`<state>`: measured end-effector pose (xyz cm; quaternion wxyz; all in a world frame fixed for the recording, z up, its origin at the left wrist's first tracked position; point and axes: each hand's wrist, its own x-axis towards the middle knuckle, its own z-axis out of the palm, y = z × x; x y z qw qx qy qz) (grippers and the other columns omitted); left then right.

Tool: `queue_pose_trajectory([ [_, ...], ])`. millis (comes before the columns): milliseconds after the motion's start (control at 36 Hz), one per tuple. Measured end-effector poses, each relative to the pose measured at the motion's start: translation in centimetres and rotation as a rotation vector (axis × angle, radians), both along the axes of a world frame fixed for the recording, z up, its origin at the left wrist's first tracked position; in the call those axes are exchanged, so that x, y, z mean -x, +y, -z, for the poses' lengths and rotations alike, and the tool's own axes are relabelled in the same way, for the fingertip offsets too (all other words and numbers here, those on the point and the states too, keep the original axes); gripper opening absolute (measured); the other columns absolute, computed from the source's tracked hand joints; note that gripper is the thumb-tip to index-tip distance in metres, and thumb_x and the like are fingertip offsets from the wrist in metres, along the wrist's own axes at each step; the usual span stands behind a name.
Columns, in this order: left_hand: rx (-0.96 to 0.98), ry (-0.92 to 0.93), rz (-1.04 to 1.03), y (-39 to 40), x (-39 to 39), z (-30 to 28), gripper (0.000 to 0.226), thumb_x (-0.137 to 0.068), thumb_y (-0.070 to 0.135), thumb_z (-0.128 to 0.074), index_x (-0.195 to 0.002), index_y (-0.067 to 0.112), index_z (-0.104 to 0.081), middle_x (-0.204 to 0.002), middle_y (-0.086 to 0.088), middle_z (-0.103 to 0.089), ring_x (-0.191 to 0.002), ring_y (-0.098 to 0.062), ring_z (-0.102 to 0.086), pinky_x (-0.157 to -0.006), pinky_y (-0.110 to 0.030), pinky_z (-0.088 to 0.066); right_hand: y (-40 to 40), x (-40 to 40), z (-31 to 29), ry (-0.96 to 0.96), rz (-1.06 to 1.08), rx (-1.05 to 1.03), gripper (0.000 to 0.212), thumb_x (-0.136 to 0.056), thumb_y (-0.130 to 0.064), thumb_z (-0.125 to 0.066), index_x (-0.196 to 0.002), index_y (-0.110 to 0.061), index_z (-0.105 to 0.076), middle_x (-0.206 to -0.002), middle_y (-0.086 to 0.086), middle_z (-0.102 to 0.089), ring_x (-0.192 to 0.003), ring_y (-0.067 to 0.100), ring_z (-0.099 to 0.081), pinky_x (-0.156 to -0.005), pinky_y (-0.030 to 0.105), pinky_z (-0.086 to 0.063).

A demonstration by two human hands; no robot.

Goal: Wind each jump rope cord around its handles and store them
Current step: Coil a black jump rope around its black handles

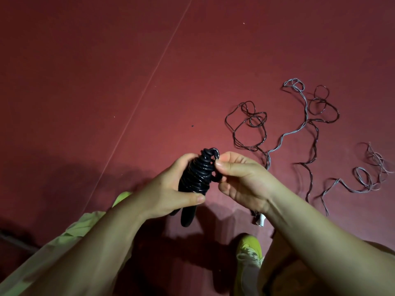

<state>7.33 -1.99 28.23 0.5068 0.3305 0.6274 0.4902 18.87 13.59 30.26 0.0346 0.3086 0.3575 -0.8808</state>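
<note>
A black jump rope [197,175] is held upright in mid-air, its glossy cord coiled many times around the two black handles, whose lower ends stick out below. My left hand [168,189] wraps around the bundle from the left. My right hand [239,178] pinches the last loop of cord at the bundle's top right side. On the red floor to the right lie loose, tangled cords: a dark one [248,127], a grey one [299,116] and another grey tangle [367,174]. Their handles are mostly hidden behind my right arm.
The floor [106,71] is a dark red mat with a pale seam line running diagonally. A small white and black piece [258,218] shows under my right wrist. My yellow-green shoe [249,251] and light green trouser legs fill the bottom.
</note>
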Motion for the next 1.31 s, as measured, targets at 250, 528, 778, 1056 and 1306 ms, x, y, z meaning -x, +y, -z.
queue_pose_trajectory([
  [250, 0.040, 0.082, 0.055, 0.1, -0.2, -0.5, 0.071, -0.065, 0.038, -0.073, -0.127, 0.043, -0.039, -0.123, 0.002, -0.056, -0.117, -0.015, -0.054, -0.104, -0.040, -0.043, -0.9, 0.0, -0.5, -0.157, 0.149, 0.077, 0.010, -0.067, -0.015, -0.067, -0.066, -0.014, -0.057, -0.060, 0.001, -0.058, -0.046, 0.004, -0.043, -0.039, 0.009, -0.036],
  [528, 0.024, 0.190, 0.250, 2.0, -2.0, -1.8, 0.070, -0.059, 0.040, -0.071, -0.119, 0.056, -0.039, -0.112, 0.022, -0.056, -0.109, -0.004, -0.055, -0.097, -0.030, -0.044, 0.8, -4.3, -2.5, -0.199, -0.026, -0.148, 0.031, -0.077, -0.051, -0.066, -0.077, -0.019, -0.063, -0.068, -0.001, -0.053, -0.055, 0.010, -0.044, -0.044, 0.018, -0.033],
  [778, 0.050, 0.171, 0.371, 3.9, -6.8, -2.8, 0.065, -0.054, 0.043, -0.068, -0.114, 0.049, -0.043, -0.109, 0.008, -0.060, -0.101, -0.005, -0.057, -0.092, -0.026, -0.046, 1.4, -9.7, -2.8, -0.234, 0.258, -0.406, 0.027, -0.092, -0.012, -0.057, -0.067, -0.012, -0.048, -0.059, 0.004, -0.041, -0.052, 0.013, -0.033, -0.052, 0.027, -0.021],
  [1056, 0.028, -0.245, 0.324, 8.4, -13.4, -7.1, 0.070, -0.050, 0.022, -0.072, -0.119, 0.019, -0.055, -0.090, -0.001, -0.067, -0.081, -0.015, -0.064, -0.077, -0.027, -0.050, 3.2, -16.9, -5.5, -0.068, 0.774, -0.410, 0.029, -0.094, -0.024, -0.058, -0.067, -0.015, -0.051, -0.054, -0.001, -0.040, -0.054, 0.014, -0.034, -0.053, 0.026, -0.027],
  [1306, -0.076, -0.145, 0.256, 16.0, -27.4, -8.0, 0.045, -0.066, 0.017, -0.065, -0.111, 0.020, -0.060, -0.094, 0.009, -0.068, -0.085, -0.002, -0.064, -0.077, -0.014, -0.048, 4.0, -30.2, -6.0, -0.072, 0.810, -0.569, 0.058, -0.084, -0.056, -0.058, -0.115, -0.006, -0.062, -0.089, -0.003, -0.070, -0.079, 0.014, -0.061, -0.074, 0.035, -0.044],
])
